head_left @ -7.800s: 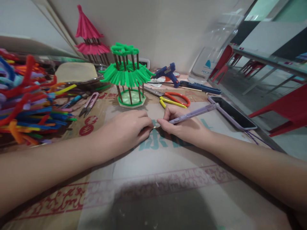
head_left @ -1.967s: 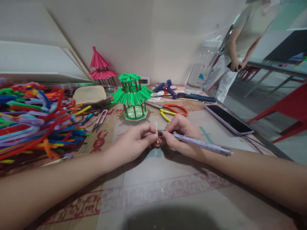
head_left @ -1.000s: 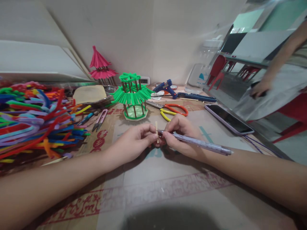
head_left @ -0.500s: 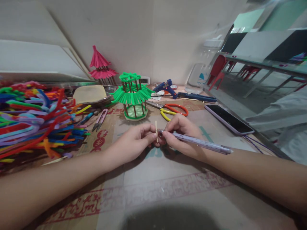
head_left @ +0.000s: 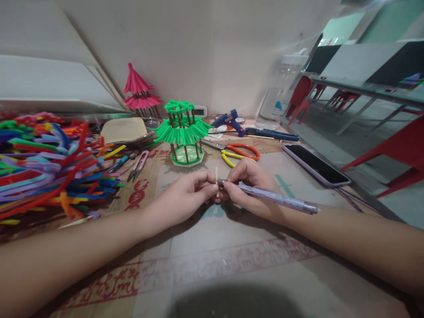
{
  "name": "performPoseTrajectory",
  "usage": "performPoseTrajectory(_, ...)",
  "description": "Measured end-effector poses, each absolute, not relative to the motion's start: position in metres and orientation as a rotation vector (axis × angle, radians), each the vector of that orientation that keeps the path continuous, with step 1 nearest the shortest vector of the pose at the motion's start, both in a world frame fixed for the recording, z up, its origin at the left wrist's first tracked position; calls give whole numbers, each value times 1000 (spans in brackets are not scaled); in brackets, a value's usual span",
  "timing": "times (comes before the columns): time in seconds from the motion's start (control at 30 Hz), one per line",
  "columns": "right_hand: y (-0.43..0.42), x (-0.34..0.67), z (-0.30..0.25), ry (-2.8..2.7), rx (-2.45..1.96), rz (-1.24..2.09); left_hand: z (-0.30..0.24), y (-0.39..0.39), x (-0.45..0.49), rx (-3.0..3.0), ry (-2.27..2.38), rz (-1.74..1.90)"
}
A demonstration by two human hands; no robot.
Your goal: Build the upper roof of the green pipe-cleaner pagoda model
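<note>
Between thumb and fingers, my left hand [head_left: 190, 192] pinches a short pale wooden stick [head_left: 216, 176], held upright. My right hand [head_left: 253, 185] grips a pen [head_left: 278, 198] with a light purple patterned barrel; its tip points left and meets or nearly meets the stick. Both hands are close together over the table's middle. Just beyond them stands a small green pavilion model [head_left: 183, 132] with brown posts and an octagonal base. Scissors [head_left: 240, 152] with red and yellow handles lie behind my right hand.
Pipe cleaners [head_left: 56, 168] are heaped at left, beside thread snips [head_left: 138, 165]. A pink pavilion model [head_left: 141, 90], a blue glue gun [head_left: 230, 121] and a clear bottle [head_left: 274, 104] stand behind. A phone [head_left: 316, 165] lies at right. Red chairs [head_left: 394, 150] are beyond the table.
Both hands stay in place, and the pen has shifted very slightly. A person in grey at the right edge has gone out of view, showing a red chair there.
</note>
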State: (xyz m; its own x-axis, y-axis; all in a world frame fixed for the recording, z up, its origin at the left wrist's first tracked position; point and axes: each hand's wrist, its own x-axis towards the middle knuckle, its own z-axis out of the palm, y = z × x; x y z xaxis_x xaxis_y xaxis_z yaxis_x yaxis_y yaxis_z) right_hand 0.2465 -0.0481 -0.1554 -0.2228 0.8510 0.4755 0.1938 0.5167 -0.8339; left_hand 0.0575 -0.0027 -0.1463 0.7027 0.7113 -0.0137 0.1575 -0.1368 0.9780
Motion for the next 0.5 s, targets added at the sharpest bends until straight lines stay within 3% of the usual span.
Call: performPoseTrajectory(0.5,-49,245,-155,-1647,-933,893,-144,-3,58,1672,671,562)
